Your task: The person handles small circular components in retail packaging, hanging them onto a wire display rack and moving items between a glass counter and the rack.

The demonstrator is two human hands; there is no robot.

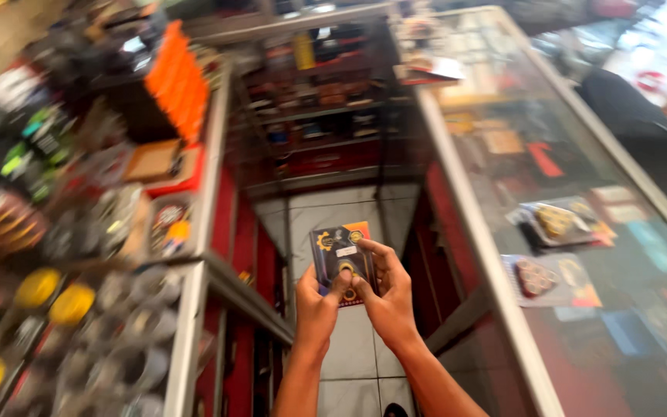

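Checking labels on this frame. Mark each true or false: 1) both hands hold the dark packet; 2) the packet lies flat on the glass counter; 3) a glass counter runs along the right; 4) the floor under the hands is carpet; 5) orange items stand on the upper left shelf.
1) Both hands hold the dark packet. True: the left hand and right hand grip the packet from either side.
2) The packet lies on the glass counter. False: it is held in the air over the aisle.
3) A glass counter runs along the right. True: the glass counter is there.
4) The floor is carpet. False: the floor is pale tile.
5) Orange items stand upper left. True: orange items.
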